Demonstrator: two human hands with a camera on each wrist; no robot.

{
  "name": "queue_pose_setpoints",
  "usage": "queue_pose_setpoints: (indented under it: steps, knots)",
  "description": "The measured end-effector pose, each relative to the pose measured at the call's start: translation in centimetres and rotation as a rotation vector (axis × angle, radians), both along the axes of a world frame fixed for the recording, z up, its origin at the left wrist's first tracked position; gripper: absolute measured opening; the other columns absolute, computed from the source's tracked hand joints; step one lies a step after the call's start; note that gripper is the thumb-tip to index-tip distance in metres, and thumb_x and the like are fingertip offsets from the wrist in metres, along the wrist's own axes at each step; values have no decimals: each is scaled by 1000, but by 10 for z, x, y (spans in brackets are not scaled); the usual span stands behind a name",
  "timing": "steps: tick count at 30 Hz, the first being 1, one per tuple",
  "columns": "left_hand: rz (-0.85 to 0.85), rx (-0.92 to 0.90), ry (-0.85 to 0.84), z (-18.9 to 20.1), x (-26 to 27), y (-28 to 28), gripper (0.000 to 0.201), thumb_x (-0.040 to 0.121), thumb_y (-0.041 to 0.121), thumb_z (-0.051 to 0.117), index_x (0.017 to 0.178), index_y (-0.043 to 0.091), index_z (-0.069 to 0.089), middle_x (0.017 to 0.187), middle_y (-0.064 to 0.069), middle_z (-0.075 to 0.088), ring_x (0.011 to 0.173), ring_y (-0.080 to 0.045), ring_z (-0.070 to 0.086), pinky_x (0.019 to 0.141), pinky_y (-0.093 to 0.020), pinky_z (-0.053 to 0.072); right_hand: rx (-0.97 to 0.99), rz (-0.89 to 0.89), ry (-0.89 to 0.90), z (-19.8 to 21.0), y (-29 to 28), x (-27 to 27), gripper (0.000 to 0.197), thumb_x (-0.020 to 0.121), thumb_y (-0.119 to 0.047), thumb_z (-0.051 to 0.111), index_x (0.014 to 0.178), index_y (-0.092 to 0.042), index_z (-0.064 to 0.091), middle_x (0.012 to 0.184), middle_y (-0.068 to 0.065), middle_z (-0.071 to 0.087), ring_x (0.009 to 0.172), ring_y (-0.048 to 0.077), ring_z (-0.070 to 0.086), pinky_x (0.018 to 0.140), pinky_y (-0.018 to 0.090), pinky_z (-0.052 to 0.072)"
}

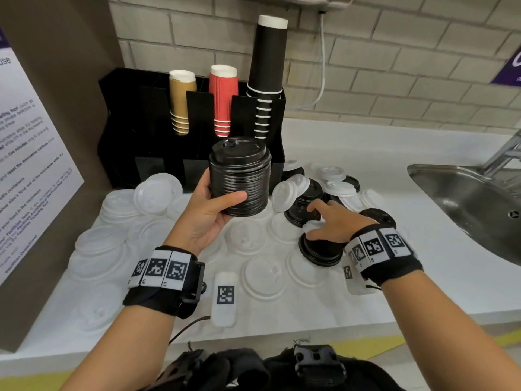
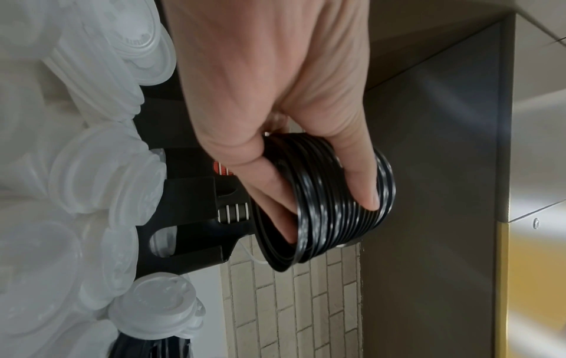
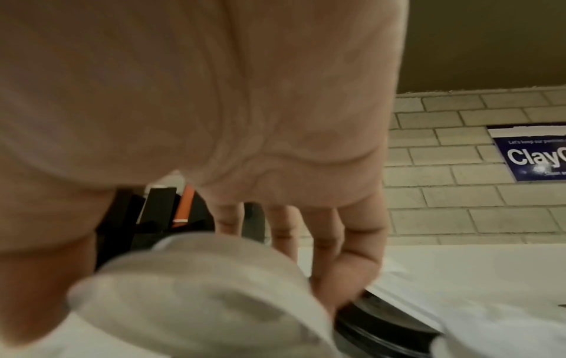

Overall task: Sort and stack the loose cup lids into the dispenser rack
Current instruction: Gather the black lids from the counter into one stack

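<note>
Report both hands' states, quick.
Left hand: grips the stack of black lids.
Right hand: fingers spread over a white lid; grip unclear.

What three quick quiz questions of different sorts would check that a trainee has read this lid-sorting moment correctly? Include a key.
1. True or false: the left hand grips a stack of black lids.
2. Which cups in the dispenser rack stand tallest: A gold, B red, C black?
3. Fill in: the right hand reaches onto a ___ lid lying over a short black stack.

Key: 1 true; 2 C; 3 white.
</note>
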State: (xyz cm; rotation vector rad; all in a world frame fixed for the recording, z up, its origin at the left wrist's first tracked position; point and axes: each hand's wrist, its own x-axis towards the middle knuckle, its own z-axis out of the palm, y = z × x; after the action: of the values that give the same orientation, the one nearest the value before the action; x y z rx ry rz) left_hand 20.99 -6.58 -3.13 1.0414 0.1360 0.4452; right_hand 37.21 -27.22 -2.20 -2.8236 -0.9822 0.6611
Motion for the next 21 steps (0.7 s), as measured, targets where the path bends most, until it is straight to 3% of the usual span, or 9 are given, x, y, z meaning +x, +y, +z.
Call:
queue_pose_setpoints:
  steps: [3,5,10,13,17,21]
  knots:
    - [5,-1,0,-1,-1,0,62,63,1,72,120,21,56,107,0,72,103,-18,69,76,-27,57,263,35,-26,8,10,-1,72,75,-52,72,134,-31,36,122,1,40,107,21,48,91,31,41]
    - [5,0,1,-1,-1,0,59,65,1,70,119,21,57,106,1,73,102,-17,69,76,-27,57,320,46,-43,13,14,-3,77,71,-57,73,133,-29,39,121,-1,38,107,19,46,93,31,40]
    - [5,-10,3,-4,-2,0,65,61,3,77,120,22,57,107,0,72,103,-18,69,76,-27,57,-169,88,16,9,0,-3,92,56,-51,87,131,-28,40,111,-5,48,101,17,50,85,33,47]
    - [4,-20,-6,-5,-3,0,65,65,0,76,123,20,56,108,-1,72,105,-19,68,77,-27,57,-205,92,11,-1,-3,-4,88,59,-39,88,132,-28,38,101,-6,50,94,17,52,79,32,48]
    - [10,-34,0,-5,-4,-2,64,66,0,74,124,20,55,108,-1,72,104,-18,69,77,-27,57,-43,82,15,3,-7,2,72,65,-37,83,124,-30,43,108,-4,52,94,16,53,75,28,45]
    - [14,-41,11,-6,-3,-6,63,66,-1,69,124,19,54,104,0,73,101,-17,70,76,-26,57,340,23,84,31,-12,2,56,66,-34,82,112,-38,49,92,-11,61,78,9,61,66,19,47]
